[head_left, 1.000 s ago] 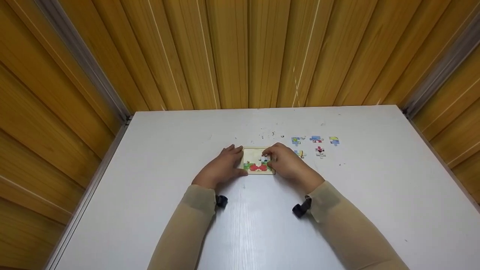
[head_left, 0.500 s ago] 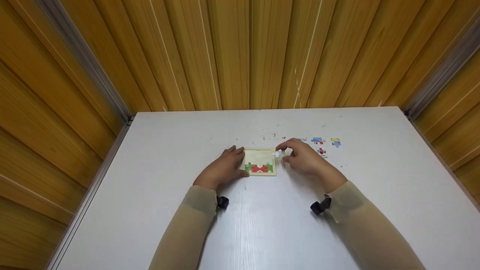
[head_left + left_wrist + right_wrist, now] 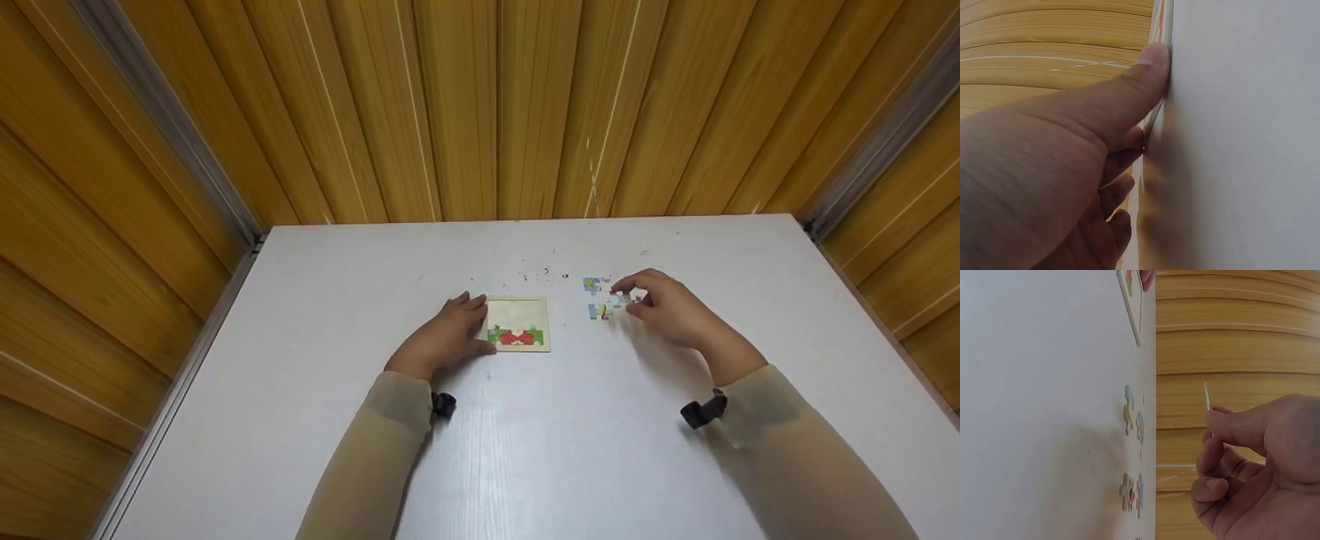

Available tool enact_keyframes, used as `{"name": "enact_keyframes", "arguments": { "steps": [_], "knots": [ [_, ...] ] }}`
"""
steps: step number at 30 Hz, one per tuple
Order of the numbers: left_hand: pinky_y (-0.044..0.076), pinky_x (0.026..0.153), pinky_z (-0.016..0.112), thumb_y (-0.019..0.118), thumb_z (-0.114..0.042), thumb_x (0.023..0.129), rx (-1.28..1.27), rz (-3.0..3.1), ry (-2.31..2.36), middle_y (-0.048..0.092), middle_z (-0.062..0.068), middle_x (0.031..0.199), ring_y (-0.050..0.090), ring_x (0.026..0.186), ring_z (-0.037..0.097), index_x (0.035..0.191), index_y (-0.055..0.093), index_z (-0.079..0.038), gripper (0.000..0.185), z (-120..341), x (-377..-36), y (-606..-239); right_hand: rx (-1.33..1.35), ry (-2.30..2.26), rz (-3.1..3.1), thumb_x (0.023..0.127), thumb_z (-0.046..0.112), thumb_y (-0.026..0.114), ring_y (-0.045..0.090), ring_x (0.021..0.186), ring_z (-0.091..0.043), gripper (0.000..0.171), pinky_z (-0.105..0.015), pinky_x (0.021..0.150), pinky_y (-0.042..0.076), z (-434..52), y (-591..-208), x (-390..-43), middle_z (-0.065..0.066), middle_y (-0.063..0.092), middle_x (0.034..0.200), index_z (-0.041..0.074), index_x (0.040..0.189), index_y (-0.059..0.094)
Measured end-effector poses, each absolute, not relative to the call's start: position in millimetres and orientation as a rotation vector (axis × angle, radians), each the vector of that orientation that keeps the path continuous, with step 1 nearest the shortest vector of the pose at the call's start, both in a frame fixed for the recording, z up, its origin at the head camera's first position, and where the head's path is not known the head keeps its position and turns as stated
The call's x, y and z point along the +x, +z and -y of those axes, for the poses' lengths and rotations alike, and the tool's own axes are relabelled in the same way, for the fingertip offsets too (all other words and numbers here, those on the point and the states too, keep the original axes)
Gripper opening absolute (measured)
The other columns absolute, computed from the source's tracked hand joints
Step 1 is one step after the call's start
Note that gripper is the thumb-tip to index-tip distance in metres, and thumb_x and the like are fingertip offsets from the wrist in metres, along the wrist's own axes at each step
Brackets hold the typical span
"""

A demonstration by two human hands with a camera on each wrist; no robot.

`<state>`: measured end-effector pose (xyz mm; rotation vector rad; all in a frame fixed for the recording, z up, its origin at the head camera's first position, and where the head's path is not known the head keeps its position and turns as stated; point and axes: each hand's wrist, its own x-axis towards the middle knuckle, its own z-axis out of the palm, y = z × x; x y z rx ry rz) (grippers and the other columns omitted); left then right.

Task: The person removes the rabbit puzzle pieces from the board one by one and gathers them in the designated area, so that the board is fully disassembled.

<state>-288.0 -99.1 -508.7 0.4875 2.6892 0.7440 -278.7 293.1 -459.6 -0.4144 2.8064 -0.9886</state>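
Observation:
The wooden puzzle tray (image 3: 518,300) lies on the table, its lower part filled with green and red pieces. My left hand (image 3: 444,334) grips its left edge, thumb at the near corner and fingers higher up the side. In the left wrist view the thumb (image 3: 1134,81) presses the tray's edge. My right hand (image 3: 667,307) is raised right of the tray, pinching a puzzle piece (image 3: 620,298) between thumb and fingers. The right wrist view shows that held piece (image 3: 1208,396) edge-on, clear of the table. Below the hand lie loose puzzle pieces (image 3: 598,311), some hidden by it.
Another loose piece (image 3: 592,284) lies farther back on the white table (image 3: 337,285). Small dark marks (image 3: 546,270) dot the surface behind the tray. Wood-patterned panels (image 3: 465,112) enclose the table's back and sides.
My right hand has moved right, from over the tray to over the loose pieces, lifting the pinched piece out of the tray. My left hand has stayed at the tray's edge.

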Motion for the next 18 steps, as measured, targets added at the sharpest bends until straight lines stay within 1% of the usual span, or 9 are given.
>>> {"name": "enact_keyframes", "arguments": {
  "steps": [3,6,11,14,18],
  "knots": [
    [0.021,0.145,0.054,0.086,-0.038,0.103,0.503,-2.690,0.745,0.030,0.000,0.189,0.014,0.180,0.033,0.176,0.042,-0.015,0.088,98.9,-287.8,-508.7,-0.365,-0.966,-2.819,0.111,0.007,0.067,0.059,0.104,-0.026,0.038,-0.035,0.087,0.049,-309.1,-461.9,-278.4,-0.018,0.062,0.154,0.011,0.148,0.071],
    [0.021,0.145,0.054,0.086,-0.037,0.103,0.511,-2.690,0.747,0.030,0.000,0.189,0.014,0.180,0.033,0.176,0.042,-0.014,0.088,99.4,-288.0,-508.5,-0.289,-0.944,-2.823,0.112,0.007,0.065,0.059,0.109,-0.029,0.039,-0.037,0.089,0.049,-322.5,-463.9,-278.6,-0.020,0.060,0.156,0.010,0.151,0.068],
    [0.020,0.146,0.054,0.086,-0.039,0.102,0.478,-2.694,0.742,0.029,-0.002,0.189,0.013,0.180,0.033,0.176,0.041,-0.017,0.090,100.3,-289.1,-508.8,-0.190,-0.938,-2.817,0.112,0.005,0.059,0.059,0.115,-0.034,0.041,-0.039,0.091,0.051,-338.9,-469.0,-282.3,-0.024,0.052,0.165,0.005,0.152,0.064],
    [0.020,0.146,0.055,0.086,-0.040,0.102,0.470,-2.691,0.744,0.029,-0.002,0.189,0.013,0.180,0.034,0.176,0.041,-0.017,0.090,100.4,-289.3,-509.3,-0.155,-0.919,-2.807,0.111,0.003,0.057,0.058,0.120,-0.038,0.041,-0.044,0.095,0.052,-346.1,-473.0,-284.5,-0.028,0.048,0.168,0.004,0.151,0.063],
    [0.019,0.146,0.055,0.086,-0.039,0.102,0.472,-2.689,0.751,0.029,-0.002,0.189,0.013,0.180,0.035,0.176,0.042,-0.016,0.089,100.4,-289.2,-509.4,-0.134,-0.896,-2.795,0.110,0.000,0.055,0.057,0.122,-0.042,0.042,-0.053,0.102,0.051,-353.6,-478.1,-287.0,-0.031,0.047,0.167,0.003,0.151,0.064]
  ]
}}
